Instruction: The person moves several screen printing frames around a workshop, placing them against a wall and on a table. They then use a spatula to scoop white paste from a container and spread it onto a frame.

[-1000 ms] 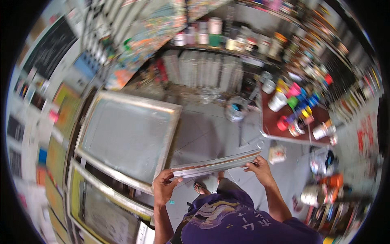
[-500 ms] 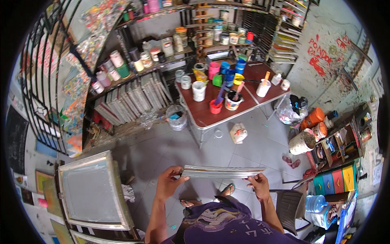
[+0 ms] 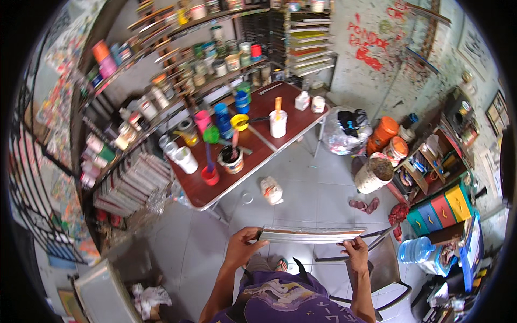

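frame (image 3: 312, 236) in left hand (image 3: 240, 250), right hand (image 3: 356, 254)

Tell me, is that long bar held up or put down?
Held up: the left hand grips the bar at one end, the right hand holds it near the other, and floor shows beyond it.

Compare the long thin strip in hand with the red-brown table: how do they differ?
Pose: the strip is held between left hand and right hand; the table stands beyond it.
Shape: the strip shows as a slim bar; the table shows a broad top bearing pots.
Colour: the strip is mostly pale grey; the table is mostly red-brown.
Shared: both show brown and pale tones.
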`<state>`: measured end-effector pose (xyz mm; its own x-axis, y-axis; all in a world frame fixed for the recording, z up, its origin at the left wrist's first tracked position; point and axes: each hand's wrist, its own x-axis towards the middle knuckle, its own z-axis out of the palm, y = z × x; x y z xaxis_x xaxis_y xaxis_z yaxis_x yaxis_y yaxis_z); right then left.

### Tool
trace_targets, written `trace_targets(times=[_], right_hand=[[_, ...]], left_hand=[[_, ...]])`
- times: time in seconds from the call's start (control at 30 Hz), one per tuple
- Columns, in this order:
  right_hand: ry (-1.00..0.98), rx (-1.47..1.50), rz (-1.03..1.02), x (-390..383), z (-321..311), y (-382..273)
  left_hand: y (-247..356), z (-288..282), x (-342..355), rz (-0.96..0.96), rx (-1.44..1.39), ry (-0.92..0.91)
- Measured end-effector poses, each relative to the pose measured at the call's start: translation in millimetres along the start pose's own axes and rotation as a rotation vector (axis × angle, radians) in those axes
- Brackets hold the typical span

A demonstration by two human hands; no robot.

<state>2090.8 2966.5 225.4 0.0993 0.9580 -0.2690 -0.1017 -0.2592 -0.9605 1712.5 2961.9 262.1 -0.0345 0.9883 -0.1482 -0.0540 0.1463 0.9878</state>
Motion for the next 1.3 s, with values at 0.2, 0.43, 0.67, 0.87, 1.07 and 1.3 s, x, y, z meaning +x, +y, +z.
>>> trace_targets(times=[0.2,0.43,0.67,0.87,1.07,1.3], right_hand=[[0.119,0.047,-0.054,61,-26,-25],[0.269,-0.001,-0.082,163,-70,-49],[0.492,0.040,-0.156,276,-121,-122],[0.669,0.115,-0.204,346,-171,-159],[0.754,0.109,-0.344,432,-246,-182],[0.752,-0.085,-0.478,560,-360,-283]], left_hand=[[7,39,99,-0.146,0.030,-0.066],[11,107,269,-0.069,0.071,-0.232],[57,226,449,0.060,0.068,-0.436],[94,327,570,0.056,0.096,-0.592],[122,446,694,0.343,0.271,-0.682],[199,576,807,0.500,0.211,-0.747]])
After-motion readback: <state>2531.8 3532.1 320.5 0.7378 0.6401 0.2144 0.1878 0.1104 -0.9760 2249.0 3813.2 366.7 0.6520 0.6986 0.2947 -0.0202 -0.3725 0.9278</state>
